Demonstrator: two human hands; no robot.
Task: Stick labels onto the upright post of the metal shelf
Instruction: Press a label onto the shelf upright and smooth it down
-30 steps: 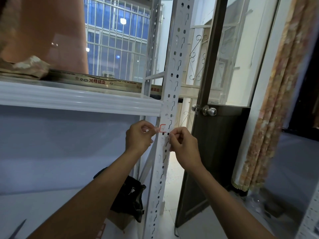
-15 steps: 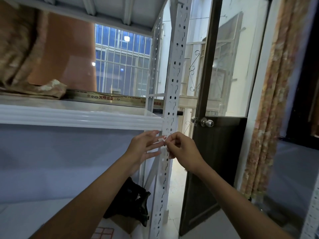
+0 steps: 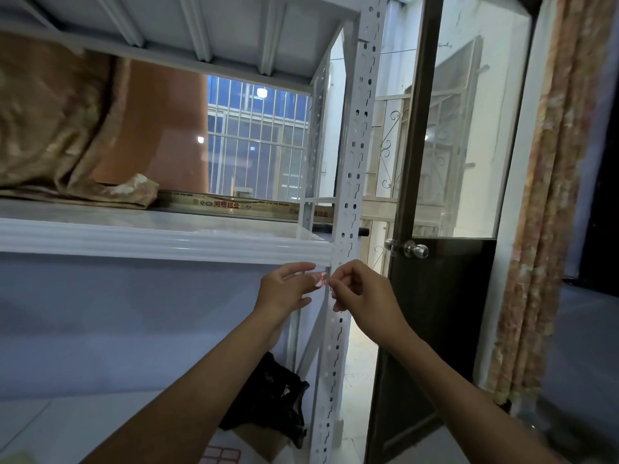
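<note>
A white perforated upright post (image 3: 355, 155) of the metal shelf runs from top to bottom in the middle of the view. My left hand (image 3: 284, 291) and my right hand (image 3: 361, 289) meet in front of it, just below the white shelf board (image 3: 160, 239). Between their fingertips is a small red-edged label (image 3: 322, 280), blurred, held at the post's left edge. My left fingers are spread with thumb and forefinger on the label; my right fingers are curled and pinch its other side. A sheet of red-edged labels (image 3: 221, 455) lies low at the bottom edge.
A folded brown cloth (image 3: 67, 135) and a long printed box (image 3: 241, 206) lie on the shelf board. A black bag (image 3: 278, 396) sits below, beside the post. A dark door (image 3: 435, 329) with a metal knob (image 3: 415, 250) stands open to the right, then a patterned curtain (image 3: 552, 195).
The view has tilted upward, so the shelf and post sit lower in frame. Both hands stay together at the post; my left fingers have spread apart while the label stays pinched between the hands.
</note>
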